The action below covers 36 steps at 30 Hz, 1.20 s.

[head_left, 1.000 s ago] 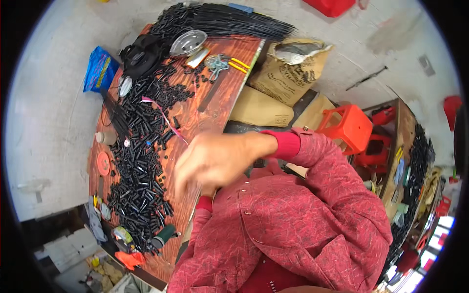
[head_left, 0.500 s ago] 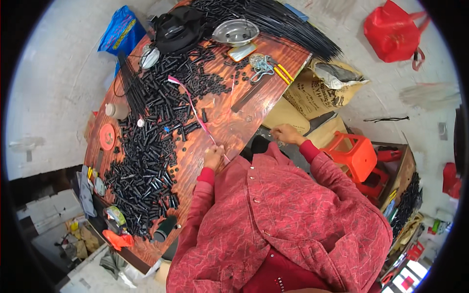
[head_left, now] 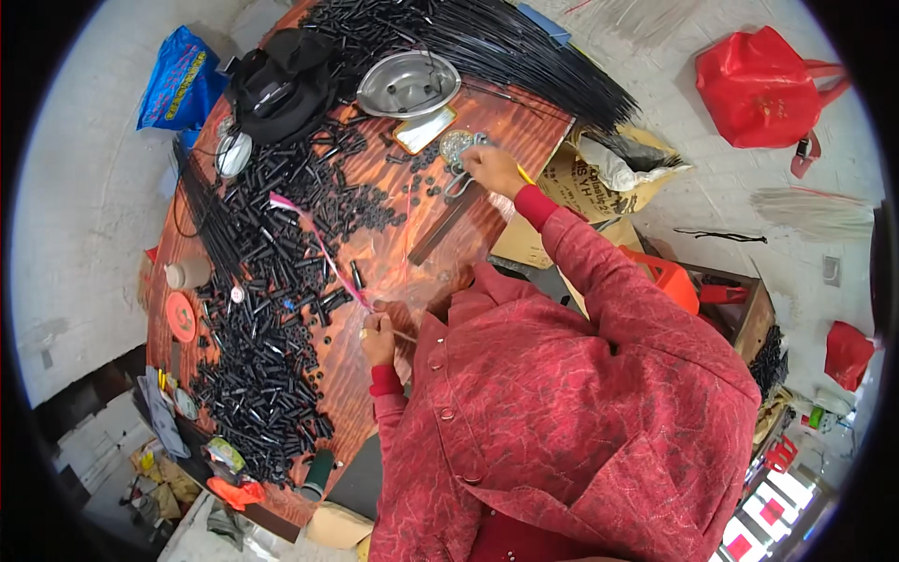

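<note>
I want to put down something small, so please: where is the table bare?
The table is mostly bare between the pink ribbon and dark strip, and between the black parts and the left sleeve. Those parts crowd its left side.

The head view looked from above the person, through the left of 2 fisheye cameras worn side by side; it faced steeply downward, with the red jacket (head_left: 562,403) nearest and the left hand (head_left: 377,342) and right hand (head_left: 493,170) farther off; it took in much of the table (head_left: 348,407) and reached the pale wall (head_left: 84,234), straight edges bowing toward its round, dark rim.
</note>
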{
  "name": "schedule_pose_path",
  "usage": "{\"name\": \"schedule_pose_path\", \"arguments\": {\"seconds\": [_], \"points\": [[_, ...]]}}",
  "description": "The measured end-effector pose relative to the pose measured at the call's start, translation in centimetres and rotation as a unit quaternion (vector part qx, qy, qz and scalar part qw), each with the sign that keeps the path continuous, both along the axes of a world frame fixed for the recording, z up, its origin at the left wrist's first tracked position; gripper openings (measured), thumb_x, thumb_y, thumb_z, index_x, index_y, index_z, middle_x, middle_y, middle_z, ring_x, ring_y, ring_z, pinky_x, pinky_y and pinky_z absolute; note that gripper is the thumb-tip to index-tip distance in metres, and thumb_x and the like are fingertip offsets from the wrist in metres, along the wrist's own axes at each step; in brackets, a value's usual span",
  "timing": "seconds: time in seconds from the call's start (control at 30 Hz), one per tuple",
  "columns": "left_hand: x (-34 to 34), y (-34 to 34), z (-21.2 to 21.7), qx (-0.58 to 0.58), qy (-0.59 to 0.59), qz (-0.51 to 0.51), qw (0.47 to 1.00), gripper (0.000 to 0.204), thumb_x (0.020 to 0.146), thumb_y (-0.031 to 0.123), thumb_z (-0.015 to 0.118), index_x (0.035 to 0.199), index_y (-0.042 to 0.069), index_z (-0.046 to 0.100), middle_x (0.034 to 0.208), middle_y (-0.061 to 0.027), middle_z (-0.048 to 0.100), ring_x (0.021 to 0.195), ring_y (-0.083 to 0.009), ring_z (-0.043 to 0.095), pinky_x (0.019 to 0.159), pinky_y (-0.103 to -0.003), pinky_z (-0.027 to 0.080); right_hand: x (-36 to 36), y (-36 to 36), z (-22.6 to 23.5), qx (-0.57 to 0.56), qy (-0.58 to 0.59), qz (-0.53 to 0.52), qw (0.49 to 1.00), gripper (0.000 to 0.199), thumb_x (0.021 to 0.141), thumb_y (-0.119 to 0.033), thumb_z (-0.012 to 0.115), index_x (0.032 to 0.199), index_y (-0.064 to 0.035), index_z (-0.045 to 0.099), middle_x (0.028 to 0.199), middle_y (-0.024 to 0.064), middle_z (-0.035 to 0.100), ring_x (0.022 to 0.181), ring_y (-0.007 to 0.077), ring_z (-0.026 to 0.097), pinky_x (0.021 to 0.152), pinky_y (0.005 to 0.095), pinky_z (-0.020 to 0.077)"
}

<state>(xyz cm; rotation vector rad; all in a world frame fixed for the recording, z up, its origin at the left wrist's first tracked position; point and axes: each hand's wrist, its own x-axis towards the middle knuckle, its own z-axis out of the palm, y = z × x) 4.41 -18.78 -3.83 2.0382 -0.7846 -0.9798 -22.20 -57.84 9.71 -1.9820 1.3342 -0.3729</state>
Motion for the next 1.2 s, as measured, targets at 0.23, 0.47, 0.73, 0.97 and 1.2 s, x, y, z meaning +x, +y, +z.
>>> {"name": "schedule_pose_path", "arguments": {"seconds": [0.23,0.47,0.73,0.97,1.2], "points": [[-4.2,-12.8,5.3,-0.086,-0.086,-0.053,0.991,0.015,0.093,0.017,0.065,0.093,0.003,0.066,0.090,-0.0175,0.068,0.086,-0.0367,0.066,0.079,-0.046,0.051,-4.2,-6.7,-2.0,-0.110,0.124,-0.078,0.983,0.031,0.084,-0.027,0.073,0.111,-0.0138,0.071,0.107,0.0140,0.074,0.095,0.0356,0.071,0.080,0.0485,0.0552],[-9.1,-24.0,7.8,-0.148,-0.139,-0.136,0.970,0.026,0.088,0.012,0.070,0.112,0.006,0.063,0.100,-0.0184,0.066,0.088,-0.0387,0.065,0.082,-0.048,0.052,-5.1,-7.0,-3.4,-0.035,0.114,-0.074,0.990,0.024,0.086,-0.023,0.069,0.107,-0.0117,0.070,0.101,0.0091,0.074,0.093,0.0326,0.071,0.079,0.0436,0.0550],[-13.1,-31.2,11.5,-0.152,-0.257,-0.193,0.935,0.046,0.082,0.022,0.079,0.123,0.010,0.062,0.119,-0.0162,0.065,0.092,-0.0405,0.064,0.079,-0.048,0.055,-5.9,-8.0,-3.6,-0.024,0.065,-0.048,0.996,0.022,0.082,-0.016,0.072,0.102,-0.0112,0.067,0.094,0.0094,0.073,0.086,0.0304,0.072,0.073,0.0440,0.0545],[-12.5,-33.3,7.8,-0.187,-0.306,-0.194,0.913,0.021,0.078,0.014,0.078,0.091,0.010,0.062,0.100,-0.0113,0.065,0.090,-0.0353,0.066,0.073,-0.046,0.054,-5.8,-5.9,-2.2,-0.096,0.146,0.015,0.984,0.030,0.080,-0.016,0.069,0.109,-0.0142,0.062,0.100,0.0155,0.069,0.094,0.0383,0.069,0.077,0.0513,0.0538],[-9.5,-30.9,7.7,-0.160,-0.344,-0.163,0.911,0.013,0.080,0.012,0.074,0.085,0.010,0.062,0.091,-0.0126,0.062,0.086,-0.0362,0.064,0.074,-0.047,0.052,-9.1,-10.0,-1.1,-0.115,0.192,-0.023,0.974,0.024,0.081,-0.020,0.068,0.105,-0.0149,0.066,0.101,0.0154,0.069,0.092,0.0390,0.069,0.074,0.0506,0.0550]]}}
